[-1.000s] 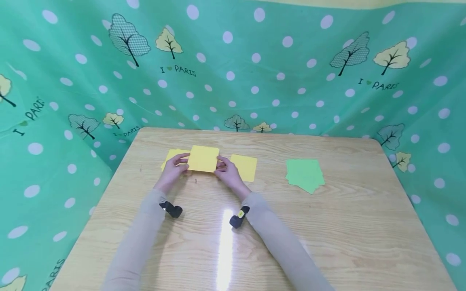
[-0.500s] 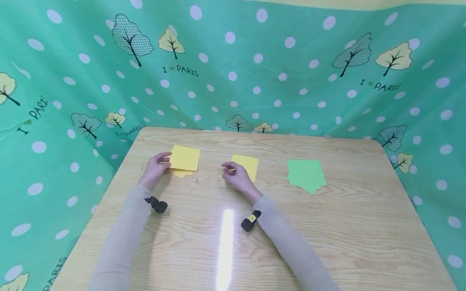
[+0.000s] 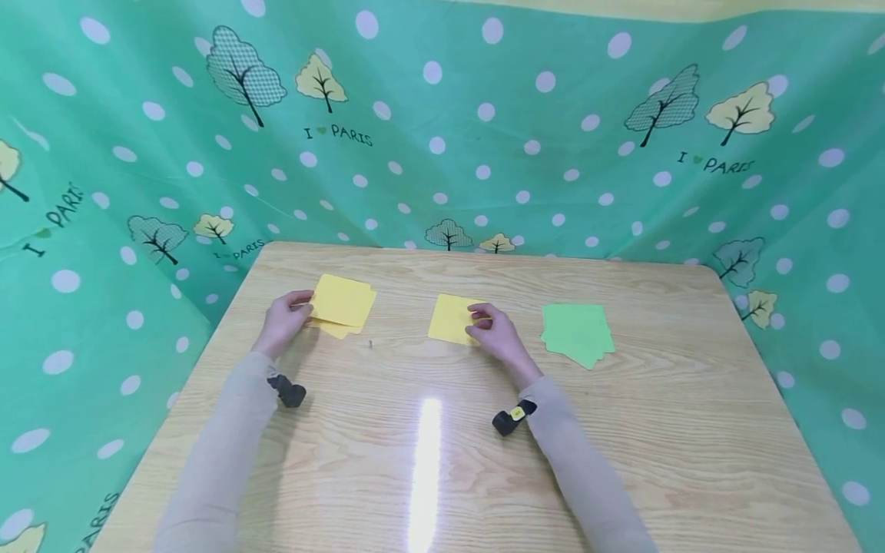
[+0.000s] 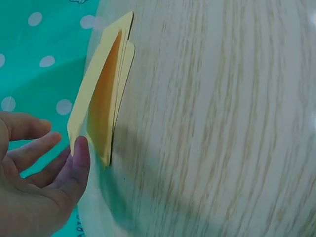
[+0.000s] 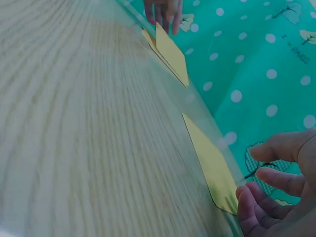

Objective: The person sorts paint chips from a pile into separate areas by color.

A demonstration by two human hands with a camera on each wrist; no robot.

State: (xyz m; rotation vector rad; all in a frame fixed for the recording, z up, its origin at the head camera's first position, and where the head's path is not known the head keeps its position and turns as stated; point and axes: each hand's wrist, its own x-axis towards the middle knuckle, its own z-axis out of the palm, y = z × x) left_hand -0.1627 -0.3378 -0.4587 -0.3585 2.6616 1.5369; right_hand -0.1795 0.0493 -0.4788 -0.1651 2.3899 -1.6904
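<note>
My left hand (image 3: 282,321) pinches the near-left edge of a yellow square card (image 3: 340,299). That card tilts above more yellow cards (image 3: 333,330); in the left wrist view a gap shows under its raised side (image 4: 86,94). Another yellow card (image 3: 448,319) lies flat in the middle of the table. Over its right edge is my right hand (image 3: 499,336), fingers loosely bent and apart from the thumb. In the right wrist view the lowest fingertip (image 5: 243,193) is at this card's corner; whether it touches, I cannot tell.
A fanned pile of green cards (image 3: 577,330) lies to the right of my right hand. The wooden table (image 3: 657,430) ends at a green dotted curtain (image 3: 525,192) behind and at both sides. A bright light reflection (image 3: 425,476) crosses the near tabletop.
The left hand has carried the yellow card leftward onto the left yellow pile. The right hand has let go of it and moved right, across the middle yellow card to its right edge.
</note>
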